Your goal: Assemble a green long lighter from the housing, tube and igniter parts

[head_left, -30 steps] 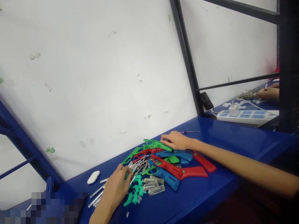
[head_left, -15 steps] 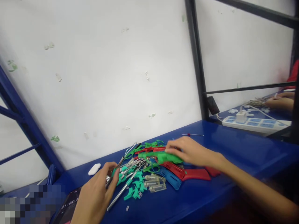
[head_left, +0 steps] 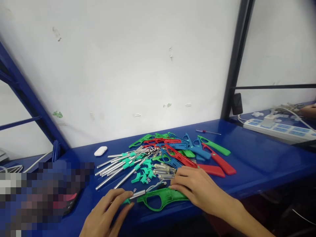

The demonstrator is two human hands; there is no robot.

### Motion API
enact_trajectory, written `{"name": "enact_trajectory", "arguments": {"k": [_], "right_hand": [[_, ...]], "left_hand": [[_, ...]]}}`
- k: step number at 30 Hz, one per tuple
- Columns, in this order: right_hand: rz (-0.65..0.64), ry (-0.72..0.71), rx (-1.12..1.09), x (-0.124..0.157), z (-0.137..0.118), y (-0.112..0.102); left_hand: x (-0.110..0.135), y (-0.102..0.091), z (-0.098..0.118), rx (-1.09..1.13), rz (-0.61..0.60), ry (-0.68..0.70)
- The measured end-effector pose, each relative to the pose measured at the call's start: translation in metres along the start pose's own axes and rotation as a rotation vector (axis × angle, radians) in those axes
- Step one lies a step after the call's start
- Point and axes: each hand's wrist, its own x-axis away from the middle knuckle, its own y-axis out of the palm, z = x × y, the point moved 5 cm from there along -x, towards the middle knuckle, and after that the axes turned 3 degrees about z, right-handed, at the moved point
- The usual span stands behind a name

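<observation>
At the table's front edge my right hand [head_left: 197, 186] grips a green utility-lighter casing half [head_left: 170, 196], its trigger loop pointing left. My left hand [head_left: 106, 212] pinches a lighter metal tube [head_left: 138, 194] with a teal fitting and wires, at the casing's left end. Whether the tube touches the casing, I cannot tell. Behind the hands is a heap: more metal tubes [head_left: 112, 179] with teal fittings, small teal triggers [head_left: 145, 174], clear fuel tanks [head_left: 161, 169], and red [head_left: 218, 159], blue [head_left: 201, 152] and green casing halves [head_left: 217, 145].
A white earbud case [head_left: 100, 151] lies at the back left, and a thin screwdriver [head_left: 208, 132] at the back right. Beyond a black post [head_left: 234, 65] are a white power strip [head_left: 278, 130] and another person's hand [head_left: 308, 111]. A phone [head_left: 66, 204] lies at left.
My right hand has brought a green casing from the heap to the front edge. My left hand has moved right and down with the metal tube. The camera view has shifted.
</observation>
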Motion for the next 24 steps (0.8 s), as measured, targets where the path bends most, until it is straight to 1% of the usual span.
{"name": "enact_trajectory", "arguments": {"k": [2,7,10,13,17,24], "right_hand": [[0.012,0.008,-0.015,0.004,0.0,-0.001],[0.031,0.026,-0.021,0.008,-0.002,-0.003],[0.025,0.03,-0.017,0.008,-0.003,-0.004],[0.013,0.029,-0.022,0.007,-0.004,-0.004],[0.01,0.023,-0.035,0.007,-0.004,-0.003],[0.013,-0.001,-0.053,0.008,-0.004,-0.003]], "left_hand": [[0.004,0.007,-0.003,0.044,-0.029,-0.017],[0.01,0.015,-0.005,0.079,-0.024,0.004],[0.01,0.015,-0.005,0.056,-0.036,-0.005],[0.008,0.011,-0.002,0.043,-0.034,0.022],[0.005,0.006,0.001,0.052,0.019,0.031],[0.01,0.01,-0.005,0.111,-0.012,-0.092]]}}
